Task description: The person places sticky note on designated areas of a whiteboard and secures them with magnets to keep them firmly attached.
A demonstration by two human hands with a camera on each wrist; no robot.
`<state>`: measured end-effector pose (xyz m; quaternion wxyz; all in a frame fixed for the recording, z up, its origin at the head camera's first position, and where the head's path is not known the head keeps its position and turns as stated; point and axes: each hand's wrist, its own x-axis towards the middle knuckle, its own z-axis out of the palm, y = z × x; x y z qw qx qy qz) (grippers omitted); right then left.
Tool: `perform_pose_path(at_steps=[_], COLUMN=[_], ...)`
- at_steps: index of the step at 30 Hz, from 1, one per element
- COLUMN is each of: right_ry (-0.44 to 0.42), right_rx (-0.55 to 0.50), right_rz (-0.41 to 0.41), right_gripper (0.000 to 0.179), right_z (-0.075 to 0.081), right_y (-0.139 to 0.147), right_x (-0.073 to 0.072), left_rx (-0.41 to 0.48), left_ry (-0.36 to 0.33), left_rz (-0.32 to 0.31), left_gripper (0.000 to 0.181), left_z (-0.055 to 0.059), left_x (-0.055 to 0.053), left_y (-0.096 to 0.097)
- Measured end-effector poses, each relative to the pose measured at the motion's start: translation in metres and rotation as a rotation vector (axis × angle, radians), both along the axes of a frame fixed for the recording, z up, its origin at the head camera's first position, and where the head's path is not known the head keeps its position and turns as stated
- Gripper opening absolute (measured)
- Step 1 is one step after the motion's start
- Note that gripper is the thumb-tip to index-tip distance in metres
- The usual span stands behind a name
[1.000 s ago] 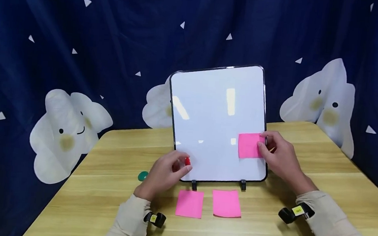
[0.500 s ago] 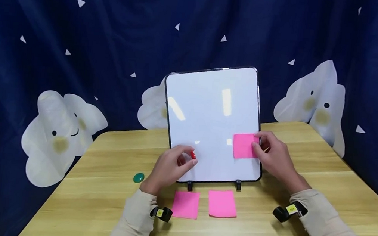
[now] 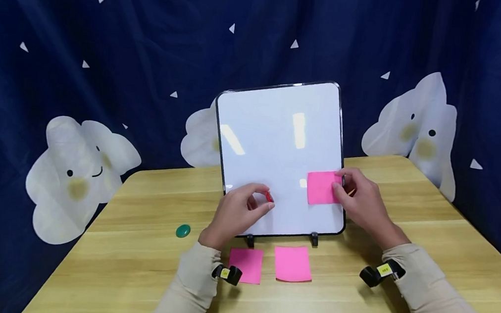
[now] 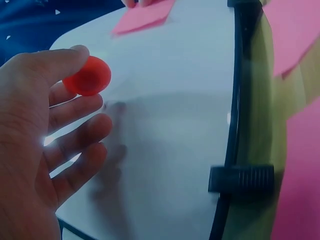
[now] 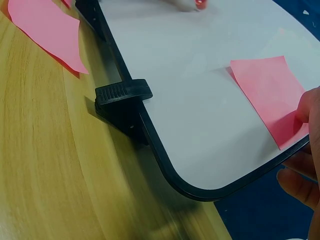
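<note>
Fingers of the left hand [image 3: 236, 212] pinch a small round red disc [image 4: 95, 76] in front of a white board with a black rim [image 3: 265, 143]. Fingers of the right hand [image 3: 366, 201] hold a square pink paper note [image 3: 320, 188] at the board's right edge.

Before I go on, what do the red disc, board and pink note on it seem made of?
Red disc: probably plastic, smooth; it looks slightly translucent with a darker centre.
Board: glossy white face, mirroring bright light patches; its core material can't be told.
Pink note: likely matte paper; it looks thin and shows no shine.
</note>
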<state>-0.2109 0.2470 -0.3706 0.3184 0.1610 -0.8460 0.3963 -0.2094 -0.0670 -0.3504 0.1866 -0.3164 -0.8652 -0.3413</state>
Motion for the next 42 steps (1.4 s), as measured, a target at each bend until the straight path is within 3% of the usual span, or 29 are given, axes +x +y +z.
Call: perform_pose_path(at_steps=[8, 16, 36, 42], right_ry=[0.000, -0.004, 0.005, -0.003], right_rx=[0.010, 0.009, -0.002, -0.001], right_rz=[-0.009, -0.011, -0.005, -0.005], right_gripper=[0.023, 0.022, 0.022, 0.023], right_z=[0.001, 0.003, -0.003, -0.002], right_y=[0.003, 0.003, 0.004, 0.003], right_x=[-0.002, -0.002, -0.003, -0.003], left_rx=[0.042, 0.052, 0.038, 0.014], left_ry=[-0.005, -0.030, 0.024, 0.077], left_rz=[0.011, -0.015, -0.057, -0.071], left_gripper=[0.029, 0.028, 0.028, 0.034], left_z=[0.005, 0.009, 0.007, 0.007], left_x=[-0.004, -0.006, -0.009, -0.010], left_y=[0.016, 0.029, 0.048, 0.057])
